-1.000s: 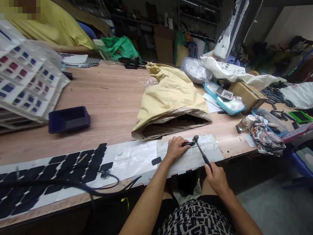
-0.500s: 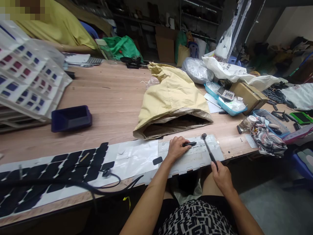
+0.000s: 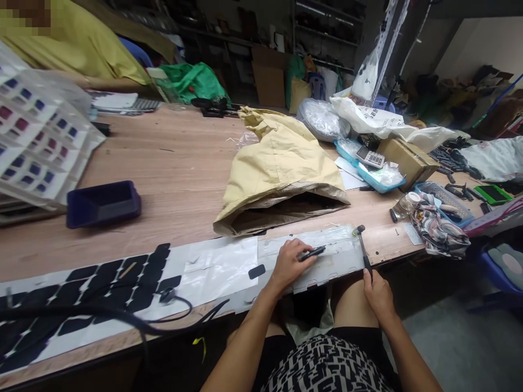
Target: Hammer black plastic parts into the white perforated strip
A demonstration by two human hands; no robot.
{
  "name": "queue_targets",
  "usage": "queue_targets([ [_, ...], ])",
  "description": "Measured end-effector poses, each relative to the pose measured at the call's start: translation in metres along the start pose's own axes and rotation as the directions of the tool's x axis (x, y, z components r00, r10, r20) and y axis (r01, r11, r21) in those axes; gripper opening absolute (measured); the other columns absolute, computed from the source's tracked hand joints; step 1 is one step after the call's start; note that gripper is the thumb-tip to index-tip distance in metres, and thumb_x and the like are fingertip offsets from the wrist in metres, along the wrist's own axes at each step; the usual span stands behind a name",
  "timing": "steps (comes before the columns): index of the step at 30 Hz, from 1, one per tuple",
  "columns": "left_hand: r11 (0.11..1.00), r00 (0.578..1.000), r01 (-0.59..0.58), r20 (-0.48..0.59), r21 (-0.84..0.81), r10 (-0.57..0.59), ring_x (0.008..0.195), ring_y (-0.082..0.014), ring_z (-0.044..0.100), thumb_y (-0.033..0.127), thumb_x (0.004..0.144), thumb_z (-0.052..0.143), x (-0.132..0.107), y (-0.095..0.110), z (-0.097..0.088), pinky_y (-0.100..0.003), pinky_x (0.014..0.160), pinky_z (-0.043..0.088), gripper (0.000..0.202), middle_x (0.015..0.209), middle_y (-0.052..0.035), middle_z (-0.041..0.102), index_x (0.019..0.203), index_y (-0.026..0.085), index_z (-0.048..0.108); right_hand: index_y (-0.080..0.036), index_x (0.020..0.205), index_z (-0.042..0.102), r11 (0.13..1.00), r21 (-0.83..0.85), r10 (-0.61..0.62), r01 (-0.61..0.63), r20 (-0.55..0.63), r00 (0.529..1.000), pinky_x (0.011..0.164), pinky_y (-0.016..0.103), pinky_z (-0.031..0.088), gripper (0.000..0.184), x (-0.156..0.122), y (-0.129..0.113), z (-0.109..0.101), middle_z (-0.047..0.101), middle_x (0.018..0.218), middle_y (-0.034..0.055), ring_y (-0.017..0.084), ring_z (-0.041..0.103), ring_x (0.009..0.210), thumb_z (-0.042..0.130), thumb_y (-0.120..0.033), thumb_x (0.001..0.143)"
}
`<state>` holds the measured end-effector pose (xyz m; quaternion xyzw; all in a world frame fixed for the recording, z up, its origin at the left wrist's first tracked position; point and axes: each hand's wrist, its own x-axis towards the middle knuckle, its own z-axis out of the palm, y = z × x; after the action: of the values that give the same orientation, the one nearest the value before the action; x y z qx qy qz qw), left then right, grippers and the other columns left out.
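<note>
My left hand (image 3: 288, 263) rests on a grey plastic strip (image 3: 327, 256) at the table's near edge, fingers closed on a small black piece (image 3: 312, 252). In my right hand (image 3: 378, 294) is the handle of a small hammer (image 3: 363, 247); its head lies at the strip's right end. A loose black pad (image 3: 256, 271) sits on the white sheet (image 3: 216, 267) left of my left hand. Further left, several black pads (image 3: 118, 280) are laid out in rows on that sheet.
An open yellow sack (image 3: 281, 174) lies behind the strip. A dark blue tray (image 3: 102, 202) and stacked clear trays (image 3: 36, 136) stand to the left. A black cable (image 3: 122, 316) crosses the pads. Light blue baskets, a calculator (image 3: 370, 158) and a cardboard box (image 3: 404, 158) crowd the right side.
My right hand has drawn the hammer to the right, away from the black piece, and set its head at the strip's right end. My left hand stays on the piece.
</note>
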<state>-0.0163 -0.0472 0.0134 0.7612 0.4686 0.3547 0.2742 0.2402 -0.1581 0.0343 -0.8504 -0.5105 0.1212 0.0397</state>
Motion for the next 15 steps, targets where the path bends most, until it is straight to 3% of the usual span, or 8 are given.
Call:
queue_targets([
  [5, 0.989, 0.991, -0.135, 0.002, 0.056, 0.135, 0.097, -0.0232, 0.054, 0.030, 0.079, 0.068, -0.062, 0.025, 0.003, -0.040, 0.088, 0.041, 0.013, 0.100, -0.0053, 0.061, 0.090, 0.025, 0.070, -0.018, 0.090, 0.063, 1.000, 0.007, -0.018, 0.018, -0.002, 1.000, 0.060, 0.026, 0.030, 0.039, 0.000, 0.001, 0.001, 0.072, 0.080, 0.0095, 0.019, 0.065, 0.071, 0.033, -0.041, 0.101],
  [8, 0.972, 0.982, -0.189, 0.037, 0.141, 0.186, 0.105, -0.0263, 0.052, 0.025, 0.078, 0.068, -0.083, 0.030, 0.006, -0.042, 0.089, 0.042, 0.014, 0.109, -0.0070, 0.060, 0.091, 0.025, 0.070, -0.018, 0.089, 0.063, 1.000, 0.015, -0.023, 0.024, -0.015, 1.000, 0.061, 0.025, 0.030, 0.037, 0.001, 0.002, 0.002, 0.071, 0.080, 0.0090, 0.018, 0.064, 0.071, 0.035, -0.040, 0.101],
  [12, 0.962, 0.978, -0.207, 0.045, 0.181, 0.202, 0.108, -0.0291, 0.051, 0.024, 0.071, 0.073, -0.085, 0.034, 0.007, -0.044, 0.092, 0.041, 0.021, 0.112, -0.0080, 0.060, 0.092, 0.025, 0.069, -0.018, 0.088, 0.062, 0.999, 0.027, -0.028, 0.029, -0.012, 1.000, 0.060, 0.025, 0.029, 0.037, 0.001, 0.003, 0.002, 0.071, 0.080, 0.0086, 0.018, 0.063, 0.070, 0.035, -0.040, 0.101],
  [15, 0.980, 0.989, -0.146, -0.013, 0.136, 0.150, 0.100, -0.0259, 0.054, 0.028, 0.076, 0.070, -0.066, 0.035, 0.008, -0.042, 0.087, 0.043, 0.017, 0.103, -0.0070, 0.063, 0.092, 0.024, 0.068, -0.019, 0.088, 0.062, 0.999, 0.026, -0.027, 0.027, -0.006, 1.000, 0.060, 0.025, 0.028, 0.037, 0.000, 0.003, 0.002, 0.071, 0.079, 0.0083, 0.018, 0.063, 0.069, 0.034, -0.040, 0.101],
])
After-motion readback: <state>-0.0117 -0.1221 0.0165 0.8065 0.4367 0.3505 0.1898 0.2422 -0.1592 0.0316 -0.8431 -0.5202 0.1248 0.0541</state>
